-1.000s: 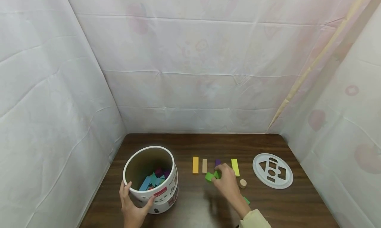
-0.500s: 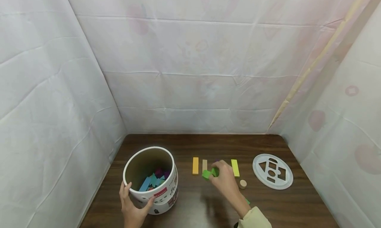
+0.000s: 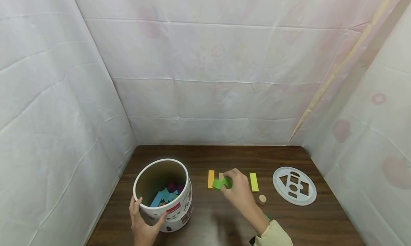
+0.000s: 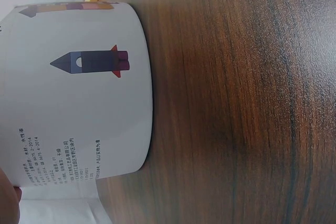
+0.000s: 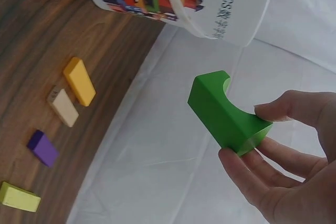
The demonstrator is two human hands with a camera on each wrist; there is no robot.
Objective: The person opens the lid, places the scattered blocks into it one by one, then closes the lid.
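A white printed bucket (image 3: 160, 217) stands on the left of the table, with several coloured blocks (image 3: 165, 196) inside. My left hand (image 3: 143, 226) holds its near side, fingers at the rim and thumb against the outer wall. Only a sliver of that hand (image 4: 8, 203) shows in the left wrist view. Above the table, my right hand (image 3: 239, 192) pinches one end of a green arch block (image 5: 218, 106) between thumb and fingers. The block's curved cutout faces the bucket side in the right wrist view. In the head view, it overlaps a plain wooden block (image 3: 221, 176).
An orange block (image 3: 211, 179), a purple block (image 5: 43, 148) and a yellow block (image 3: 254, 182) lie on the table, with a round wooden piece (image 3: 262, 199) nearer. A white lid with shaped holes (image 3: 300, 199) lies right. White sheeting (image 3: 205, 96) surrounds the table.
My right hand has carried the green arch block leftward, towards the bucket, and it now overlaps the plain wooden block in view. My left hand and the bucket have stayed in place.
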